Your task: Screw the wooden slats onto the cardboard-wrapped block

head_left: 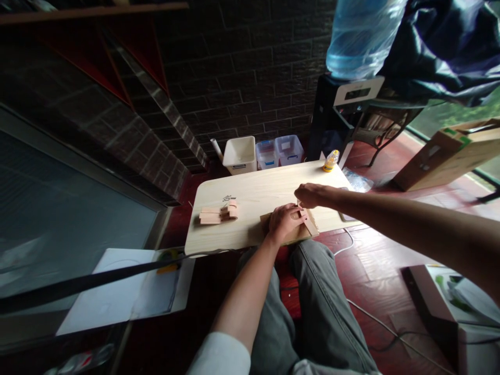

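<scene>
Under the hands lies a pale, pinkish wooden piece, narrow and straight-edged, with small dark spots on its face; it slants across a darker brown board at the near edge of the table, just in front of the knees. The left hand lies over it with fingers bent and hides much of it, so whether they grip it or only press cannot be told. The right hand, just beyond, is drawn into a narrow fist at the piece's far end; anything inside it is too small to make out. Its forearm crosses the right part of the pale table and partly covers a flat object there. Well to the left of the left hand sits a group of similar wooden parts, some straight, some with rounded ends, and just behind them a few thin dark pieces. Beyond the right hand, near the far corner, stands a small bottle with yellow on it. Farther off, past the table, are a cream bin, two clear boxes and, to the right, a water dispenser.
</scene>
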`<state>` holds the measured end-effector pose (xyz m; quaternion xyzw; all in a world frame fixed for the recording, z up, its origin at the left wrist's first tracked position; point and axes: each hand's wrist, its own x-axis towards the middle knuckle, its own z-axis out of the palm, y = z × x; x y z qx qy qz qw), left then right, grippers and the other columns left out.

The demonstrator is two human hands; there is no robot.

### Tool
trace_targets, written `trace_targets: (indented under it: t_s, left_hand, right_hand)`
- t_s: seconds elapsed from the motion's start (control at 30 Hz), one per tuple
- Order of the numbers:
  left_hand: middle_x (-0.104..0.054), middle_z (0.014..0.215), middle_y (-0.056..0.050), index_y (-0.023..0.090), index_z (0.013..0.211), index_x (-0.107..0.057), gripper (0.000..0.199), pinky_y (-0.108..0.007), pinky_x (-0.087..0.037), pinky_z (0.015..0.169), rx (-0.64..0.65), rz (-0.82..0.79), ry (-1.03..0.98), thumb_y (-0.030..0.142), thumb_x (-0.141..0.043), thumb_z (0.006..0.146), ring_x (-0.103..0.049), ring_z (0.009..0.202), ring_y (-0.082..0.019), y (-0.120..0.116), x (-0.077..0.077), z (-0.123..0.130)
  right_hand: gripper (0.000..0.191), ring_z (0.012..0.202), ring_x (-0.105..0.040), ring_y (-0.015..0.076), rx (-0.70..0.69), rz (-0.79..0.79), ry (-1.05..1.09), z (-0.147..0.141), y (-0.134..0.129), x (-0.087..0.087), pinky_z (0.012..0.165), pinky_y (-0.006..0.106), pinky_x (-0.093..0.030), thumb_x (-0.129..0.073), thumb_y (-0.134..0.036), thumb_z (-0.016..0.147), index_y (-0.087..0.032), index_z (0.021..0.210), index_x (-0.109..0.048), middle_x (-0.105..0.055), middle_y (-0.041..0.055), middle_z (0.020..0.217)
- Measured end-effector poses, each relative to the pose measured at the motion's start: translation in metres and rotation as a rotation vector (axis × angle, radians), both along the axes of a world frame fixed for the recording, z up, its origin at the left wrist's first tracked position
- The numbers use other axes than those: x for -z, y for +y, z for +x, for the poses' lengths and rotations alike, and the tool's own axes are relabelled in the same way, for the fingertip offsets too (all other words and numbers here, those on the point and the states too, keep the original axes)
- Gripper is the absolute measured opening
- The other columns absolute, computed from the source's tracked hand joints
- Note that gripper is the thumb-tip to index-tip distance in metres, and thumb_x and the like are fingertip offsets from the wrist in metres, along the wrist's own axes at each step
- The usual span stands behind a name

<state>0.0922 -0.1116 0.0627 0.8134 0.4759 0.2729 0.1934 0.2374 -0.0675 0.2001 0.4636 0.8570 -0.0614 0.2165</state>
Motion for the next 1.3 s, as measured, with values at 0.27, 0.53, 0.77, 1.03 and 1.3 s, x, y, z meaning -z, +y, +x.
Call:
trace_targets:
  t_s: [0.27, 0.53, 0.77, 1.03, 1.3]
  left_hand:
    - [-0.078, 0.126, 0.001, 0.034, 0.112, -0.082, 0.028, -0.033, -0.055, 0.107, -0.012, -0.013, -0.004, 0.046, -0.083, 0.088, -0.073, 0.113, -0.02, 0.001, -0.002, 0.0]
    - [-0.078, 0.127, 0.0, 0.032, 0.113, -0.081, 0.028, -0.034, -0.055, 0.106, 0.002, 0.004, -0.018, 0.047, -0.081, 0.089, -0.073, 0.112, -0.021, 0.0, 0.002, -0.002]
    - [-0.078, 0.125, -0.001, 0.033, 0.114, -0.082, 0.029, -0.035, -0.054, 0.106, -0.008, -0.018, -0.025, 0.047, -0.083, 0.088, -0.073, 0.111, -0.023, -0.002, -0.001, -0.002]
    - [-0.078, 0.124, 0.0, 0.034, 0.111, -0.082, 0.028, -0.033, -0.055, 0.103, -0.018, -0.024, -0.002, 0.049, -0.082, 0.088, -0.074, 0.108, -0.022, -0.003, -0.005, -0.003]
    - [-0.078, 0.127, 0.002, 0.036, 0.113, -0.081, 0.027, -0.034, -0.055, 0.105, -0.032, -0.024, -0.014, 0.047, -0.082, 0.089, -0.073, 0.112, -0.021, -0.001, -0.004, -0.001]
  right_hand:
    - [0.029, 0.101, -0.075, 0.0274, -0.056, -0.056, -0.074, -0.005, 0.0, -0.023, 0.08, 0.032, -0.054, -0.073, -0.011, 0.087, -0.007, 0.116, -0.077, -0.08, 0.0194, 0.112]
    - [0.032, 0.096, -0.074, 0.0228, -0.052, -0.063, 0.031, 0.012, -0.004, -0.023, 0.07, 0.027, -0.045, -0.065, -0.02, 0.092, -0.016, 0.122, -0.076, -0.081, 0.0132, 0.114]
    - [0.035, 0.103, -0.075, 0.0257, -0.035, -0.058, 0.047, 0.012, 0.0, -0.014, 0.077, 0.028, -0.048, -0.072, -0.025, 0.09, -0.012, 0.122, -0.076, -0.08, 0.0158, 0.118]
    - [0.038, 0.103, -0.076, 0.0311, -0.007, -0.053, -0.022, -0.002, -0.002, -0.015, 0.078, 0.033, -0.052, -0.069, -0.022, 0.09, -0.004, 0.123, -0.074, -0.078, 0.0234, 0.119]
    - [0.04, 0.095, -0.076, 0.0268, -0.056, -0.082, -0.059, 0.004, -0.009, -0.041, 0.073, 0.03, -0.05, -0.069, -0.009, 0.086, -0.01, 0.125, -0.073, -0.08, 0.0189, 0.114]
